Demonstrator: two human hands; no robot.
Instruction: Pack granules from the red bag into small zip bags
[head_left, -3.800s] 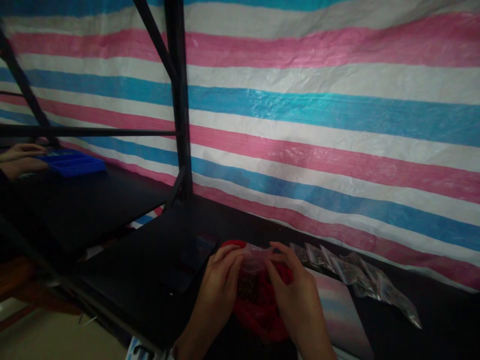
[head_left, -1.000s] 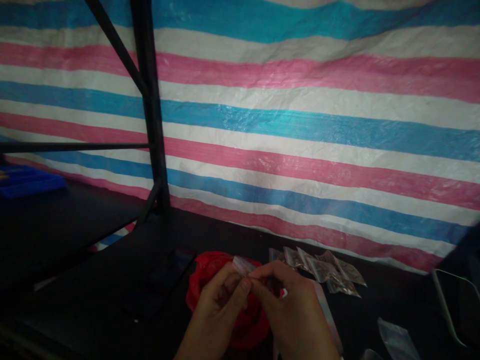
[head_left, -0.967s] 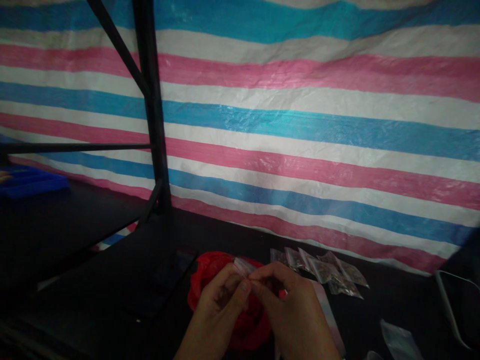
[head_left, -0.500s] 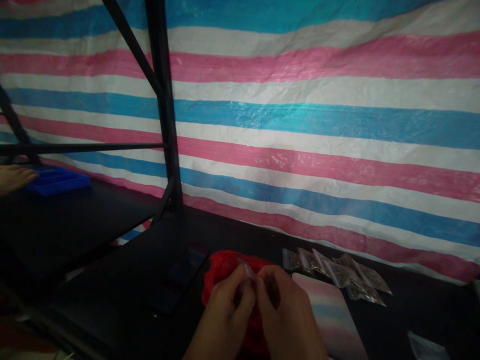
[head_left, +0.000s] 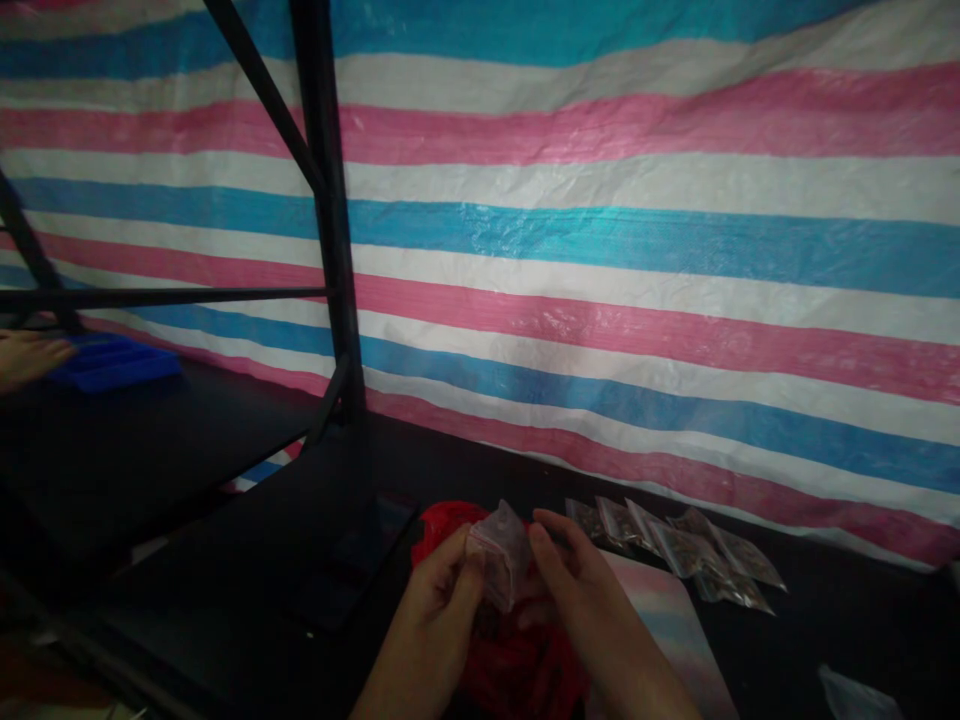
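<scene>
A small clear zip-lock bag (head_left: 501, 560) is raised over a crumpled red plastic bag (head_left: 517, 665). My left hand (head_left: 442, 605) pinches the zip-lock bag by its left edge. At the right edge of that bag, my right hand (head_left: 581, 585) has its thumb and forefinger tips close together, seemingly on the film. The small bag looks see-through, with no contents that I can make out. Dim light hides what lies inside the red bag.
Several filled zip-lock bags (head_left: 686, 550) lie at the right, behind a pale striped flat sheet (head_left: 675, 620). Another clear bag (head_left: 859, 692) is at the lower right. At far left, another person's hand (head_left: 30, 358) is by a blue tray (head_left: 112, 362). A black post (head_left: 326, 200) stands behind.
My hands have moved apart, the right one shifting rightward. The small zip-lock bag, mostly hidden between the fingers before, now shows spread out between them.
</scene>
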